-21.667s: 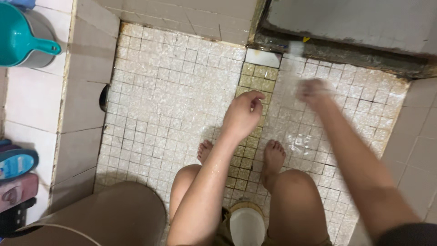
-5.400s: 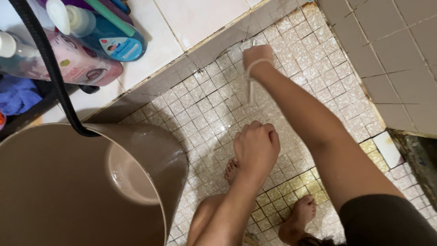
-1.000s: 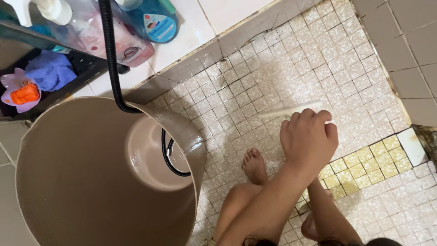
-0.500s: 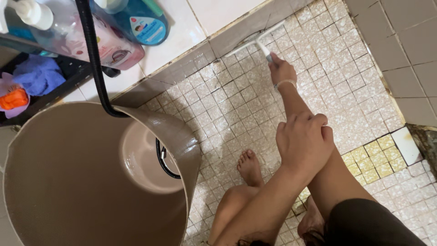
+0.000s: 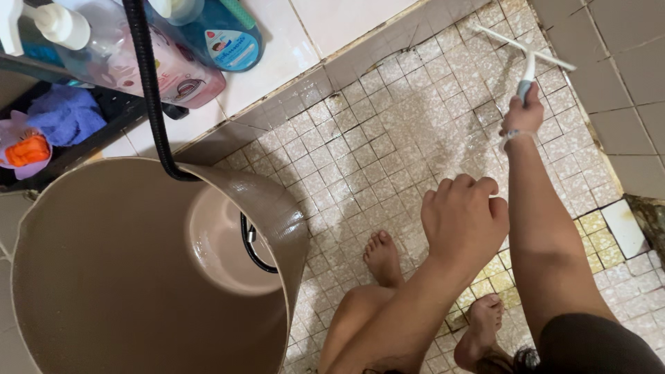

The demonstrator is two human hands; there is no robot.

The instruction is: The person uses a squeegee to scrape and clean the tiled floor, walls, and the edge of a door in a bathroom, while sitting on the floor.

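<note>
My right hand grips the handle of a white squeegee, whose long blade lies on the wet mosaic floor near the far right corner. My right arm stretches out across the tiles. My left hand hangs in a loose fist above the floor, close to my knees, with nothing in it. My bare feet stand on the small tiles below.
A large beige bucket stands at the left with a black hose hanging into it. Blue and pink bottles lie on the white ledge. A strip of yellow tiles runs at the right, by grey wall tiles.
My right hand has swung the squeegee from the ledge at the upper middle over to the right corner. The left fist has stayed nearly in place.
</note>
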